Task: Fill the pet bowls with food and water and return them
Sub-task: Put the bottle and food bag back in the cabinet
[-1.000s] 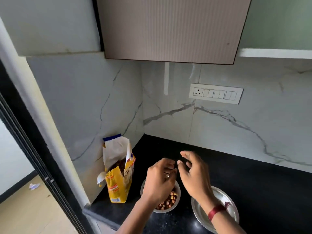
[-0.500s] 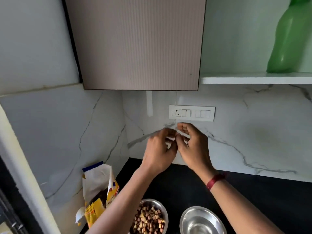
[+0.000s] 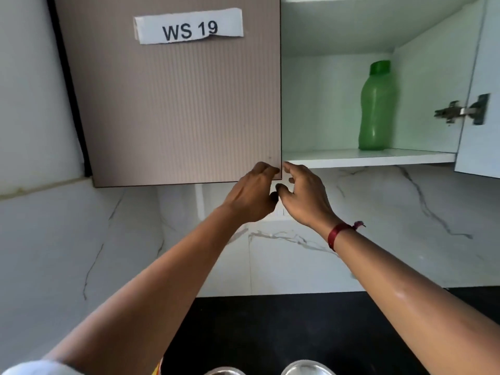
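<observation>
Bowls (image 3: 307, 368) edge a black counter (image 3: 297, 326) — marble wall (image 3: 405, 226), green bottle (image 3: 376, 106) above.

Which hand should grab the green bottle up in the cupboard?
Probably the right hand. It is empty, fingers loosely open, on the open side of the cupboard, nearer the green bottle. The left hand is at the closed door's lower corner and would have to cross over.

You get soft, even daylight; a glossy sheen marks the right forearm (image 3: 422, 301) at four o'clock. Edges bow from wide-angle distortion, slightly soft throughout.
</observation>
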